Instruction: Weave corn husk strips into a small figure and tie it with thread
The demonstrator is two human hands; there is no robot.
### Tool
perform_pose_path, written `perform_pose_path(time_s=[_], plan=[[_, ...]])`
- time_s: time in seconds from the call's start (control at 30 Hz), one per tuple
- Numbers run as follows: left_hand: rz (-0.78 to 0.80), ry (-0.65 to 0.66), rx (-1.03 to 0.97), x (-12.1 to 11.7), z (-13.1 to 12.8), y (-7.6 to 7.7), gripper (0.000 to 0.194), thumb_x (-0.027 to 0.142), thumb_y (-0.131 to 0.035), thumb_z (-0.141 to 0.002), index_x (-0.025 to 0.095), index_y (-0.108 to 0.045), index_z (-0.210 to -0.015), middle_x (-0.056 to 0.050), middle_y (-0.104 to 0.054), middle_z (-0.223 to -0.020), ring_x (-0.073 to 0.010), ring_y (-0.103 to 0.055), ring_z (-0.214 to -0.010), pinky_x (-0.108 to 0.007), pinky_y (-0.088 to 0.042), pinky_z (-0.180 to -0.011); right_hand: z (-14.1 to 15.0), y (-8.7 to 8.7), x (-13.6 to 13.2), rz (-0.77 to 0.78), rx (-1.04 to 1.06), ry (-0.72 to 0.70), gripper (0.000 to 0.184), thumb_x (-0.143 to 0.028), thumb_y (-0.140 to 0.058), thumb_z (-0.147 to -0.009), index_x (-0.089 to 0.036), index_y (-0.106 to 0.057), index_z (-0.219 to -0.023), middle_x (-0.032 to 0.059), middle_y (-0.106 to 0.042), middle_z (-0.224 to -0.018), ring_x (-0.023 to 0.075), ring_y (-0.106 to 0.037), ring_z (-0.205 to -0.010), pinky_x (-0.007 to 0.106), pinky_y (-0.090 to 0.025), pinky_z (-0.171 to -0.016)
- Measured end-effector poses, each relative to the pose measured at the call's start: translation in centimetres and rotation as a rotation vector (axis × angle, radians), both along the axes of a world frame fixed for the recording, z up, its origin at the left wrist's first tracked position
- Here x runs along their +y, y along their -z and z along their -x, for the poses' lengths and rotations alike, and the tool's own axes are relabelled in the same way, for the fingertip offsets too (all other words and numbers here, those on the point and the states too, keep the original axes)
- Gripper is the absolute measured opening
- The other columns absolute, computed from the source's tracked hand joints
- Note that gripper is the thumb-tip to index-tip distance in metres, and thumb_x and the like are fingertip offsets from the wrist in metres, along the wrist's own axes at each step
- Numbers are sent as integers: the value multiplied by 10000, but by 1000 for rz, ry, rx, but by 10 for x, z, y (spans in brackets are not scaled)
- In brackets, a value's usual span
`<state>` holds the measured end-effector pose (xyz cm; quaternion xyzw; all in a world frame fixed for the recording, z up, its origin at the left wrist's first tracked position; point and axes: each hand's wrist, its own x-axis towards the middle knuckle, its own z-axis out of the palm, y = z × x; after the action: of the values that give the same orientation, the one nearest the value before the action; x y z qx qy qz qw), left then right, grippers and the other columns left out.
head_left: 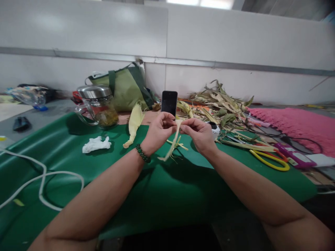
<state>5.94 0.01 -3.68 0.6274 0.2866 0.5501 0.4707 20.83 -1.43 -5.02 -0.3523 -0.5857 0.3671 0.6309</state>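
Note:
A narrow pale strip of corn husk (172, 148) hangs between my two hands above the green mat (157, 205). My left hand (162, 130), with a dark green bead bracelet (142, 153) at the wrist, pinches its upper end from the left. On the other side my right hand (197, 132) pinches the same end, fingertips close to the left ones. Below and behind the strip lie a few thin green-yellow husk pieces (183, 146). A phone (169, 101) stands upright just beyond my hands. Left of them rests a husk-covered ear of corn (136, 122).
At the left are a glass teapot (106, 115), a crumpled white tissue (96, 144) and a white cable (43, 177). Behind stands a green bag (127, 87). To the right are a husk pile (222, 101), yellow-handled scissors (274, 167), a purple power strip (295, 155) and pink cloth (295, 122).

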Motion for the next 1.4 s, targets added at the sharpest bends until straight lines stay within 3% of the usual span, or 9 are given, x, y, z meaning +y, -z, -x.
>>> perform_pose_path(time_s=[0.13, 0.3, 0.43, 0.57, 0.83, 1.0, 1.17, 1.4], plan=[[155, 118, 6, -3, 1, -3, 266, 288, -744, -674, 132, -635, -861, -27, -677, -762, -125, -634, -705, -267, -521, -703, 0, 0, 0, 13, -16, -1, 152, -305, -754, -653, -193, -687, -731, -9, -684, -678, 122, -641, -621, 307, -573, -684], [72, 89, 81, -3, 1, -3, 200, 319, -732, -686, 138, -651, -707, -15, -675, -693, -131, -632, -676, -271, -528, -695, -1, 2, 3, 48, -45, -9, 233, -353, -779, -629, -183, -660, -733, -2, -673, -682, 131, -634, -630, 308, -568, -661], [45, 45, 121, -1, 2, -2, 161, 287, -727, -683, 140, -663, -699, -13, -680, -669, -125, -619, -633, -254, -521, -635, -1, 5, 7, 123, 31, -20, 336, -377, -802, -582, -187, -644, -808, -21, -655, -662, 117, -618, -598, 285, -559, -620], [55, 15, 152, 0, 2, -1, 185, 298, -736, -676, 135, -656, -711, -12, -667, -654, -111, -592, -591, -231, -494, -568, 0, 5, 7, 154, -11, -50, 286, -406, -774, -611, -175, -653, -729, -20, -646, -638, 97, -589, -549, 278, -550, -607], [0, -8, 124, 1, 0, 2, 121, 218, -717, -681, 132, -634, -697, -5, -653, -648, -111, -612, -618, -250, -538, -635, -1, 4, 6, 216, -28, -52, 337, -467, -768, -615, -158, -652, -681, -11, -626, -611, 92, -558, -543, 239, -508, -547], [155, 25, 66, 0, 2, -2, 143, 220, -750, -655, 126, -646, -683, 0, -662, -639, -106, -623, -599, -257, -558, -644, 1, 3, 4, 219, 35, -122, 348, -451, -795, -585, -167, -649, -722, -14, -641, -652, 91, -578, -570, 230, -516, -564], [310, 91, 47, -1, 3, -5, 292, 295, -847, -526, 118, -669, -674, -8, -669, -629, -108, -627, -571, -265, -563, -644, 1, 3, 4, 177, 19, -143, 345, -445, -801, -578, -177, -643, -727, -17, -652, -663, 97, -597, -597, 245, -536, -598], [96, 43, 96, -2, 2, -1, 264, 369, -767, -643, 138, -640, -668, -17, -669, -652, -122, -629, -618, -260, -559, -635, 1, 4, 8, 204, 30, -125, 363, -488, -792, -573, -173, -640, -672, -22, -629, -619, 97, -578, -562, 269, -544, -599]])
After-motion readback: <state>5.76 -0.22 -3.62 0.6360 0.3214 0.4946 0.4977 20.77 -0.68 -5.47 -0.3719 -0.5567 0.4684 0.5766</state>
